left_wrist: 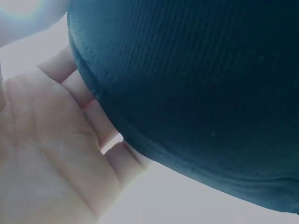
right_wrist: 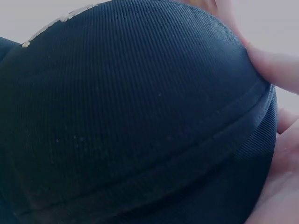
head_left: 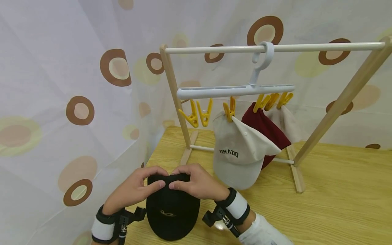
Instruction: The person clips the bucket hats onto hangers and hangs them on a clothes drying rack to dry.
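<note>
A black baseball cap (head_left: pixel 173 211) with small lettering on its front hangs brim-down between my hands, low in the head view. My left hand (head_left: pixel 137 187) pinches its upper edge from the left, thumb in front and fingers behind. From the other side, my right hand (head_left: pixel 200 182) grips the same edge close to the left thumb. Ribbed dark fabric of the cap (left_wrist: pixel 187 93) fills much of the left wrist view, with fingers curving behind its rim. In the right wrist view the cap (right_wrist: pixel 140 107) hides most of the right fingers.
A wooden rack (head_left: pixel 343 102) with a white rod bears a pale hanger (head_left: pixel 214 91). From its yellow clips hang a light grey cap (head_left: pixel 242 153), a dark red cap (head_left: pixel 266 126) and a pale cap (head_left: pixel 289 124). Two clips (head_left: pixel 191 117) at the left hold nothing. A patterned curtain (head_left: pixel 46 85) stands behind.
</note>
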Action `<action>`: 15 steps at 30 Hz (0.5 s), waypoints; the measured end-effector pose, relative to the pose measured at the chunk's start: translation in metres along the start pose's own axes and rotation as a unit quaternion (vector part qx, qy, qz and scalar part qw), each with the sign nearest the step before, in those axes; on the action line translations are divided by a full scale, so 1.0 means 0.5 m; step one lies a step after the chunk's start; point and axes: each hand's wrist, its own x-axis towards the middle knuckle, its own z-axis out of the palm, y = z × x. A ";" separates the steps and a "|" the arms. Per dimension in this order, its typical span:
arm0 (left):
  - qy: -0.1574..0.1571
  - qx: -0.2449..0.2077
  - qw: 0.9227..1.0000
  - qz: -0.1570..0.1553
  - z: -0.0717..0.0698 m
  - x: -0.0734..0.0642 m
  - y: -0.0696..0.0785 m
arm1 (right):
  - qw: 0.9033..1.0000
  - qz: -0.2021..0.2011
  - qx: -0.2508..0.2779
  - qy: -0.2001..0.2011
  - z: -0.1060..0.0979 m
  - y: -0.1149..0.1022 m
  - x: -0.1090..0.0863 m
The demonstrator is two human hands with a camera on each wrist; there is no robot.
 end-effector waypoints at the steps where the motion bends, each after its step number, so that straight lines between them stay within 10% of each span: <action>1: 0.001 -0.001 1.000 0.004 0.002 0.000 0.001 | 1.000 -0.003 -0.002 0.001 0.000 0.000 -0.002; 15: 0.002 -0.007 1.000 0.009 0.019 0.007 0.017 | 1.000 -0.003 -0.010 0.024 -0.025 -0.001 -0.037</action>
